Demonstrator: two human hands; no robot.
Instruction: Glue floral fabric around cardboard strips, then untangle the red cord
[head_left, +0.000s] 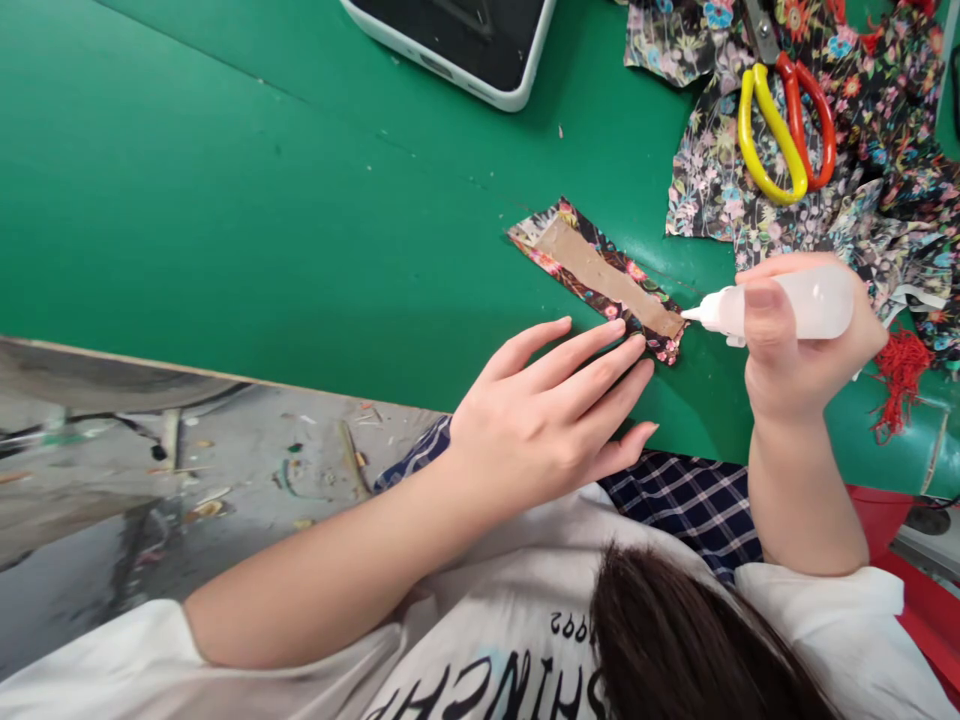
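Head view: a floral strip (546, 263) lies slantwise on the green table (225, 200), with a brown backing piece (592, 268) along its middle.
Right hand (810, 370): wrapped around a translucent bottle (825, 300), thumb across its side, nozzle (699, 314) aimed at the strip's right end; whether the tip touches cannot be told.
Left hand (540, 420): palm down, fingers loosely spread, middle and ring fingertips at the strip's near edge.
Nozzle handling: best low and slanted, with a light, even squeeze and a slow draw along the backing; a hard press could flood the narrow end or drag the cloth.
Strip steadying: fingertips should press lightly near the working spot, yet out of the nozzle's path.
Table edge (225, 374): runs below the left hand, above the plaid cloth (697, 505) on the lap; elbows have room to swing on that side.
Left side: green surface gives the widest sweep.
Right side: tighter, with floral fabric (705, 190), scissors (780, 137) and red threads (900, 375) near the bottle hand.
Far side: a white-rimmed device (480, 40) limits reach.
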